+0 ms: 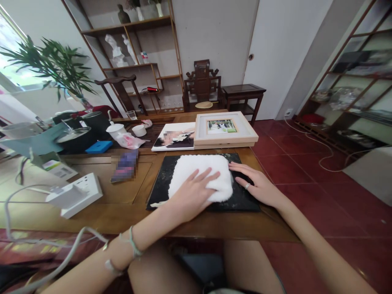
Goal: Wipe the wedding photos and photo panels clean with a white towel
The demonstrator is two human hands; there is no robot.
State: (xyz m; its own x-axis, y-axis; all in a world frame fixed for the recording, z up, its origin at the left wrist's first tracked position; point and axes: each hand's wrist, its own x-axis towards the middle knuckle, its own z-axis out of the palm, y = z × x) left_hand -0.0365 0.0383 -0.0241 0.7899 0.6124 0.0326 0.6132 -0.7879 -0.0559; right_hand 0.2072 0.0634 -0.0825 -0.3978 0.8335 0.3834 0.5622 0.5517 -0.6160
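Note:
A white fluffy cloth [200, 171] lies on a dark flat panel [245, 198] on the wooden table [122, 212]. My left hand [191, 194] lies flat on the near part of the cloth, fingers stretched out. My right hand [255, 183] rests flat on the panel at the cloth's right edge, fingers spread, a ring on one finger. Behind the panel sit a white-framed photo [225, 128] and an unframed photo print [174, 136].
A white power strip [78, 196] with a cable sits at the left. A phone [125, 165], a blue box [99, 146], cups [139, 130], pots and a plant crowd the far left. Shelves, a carved chair [202, 83] and a side table stand behind. Red tile floor lies right.

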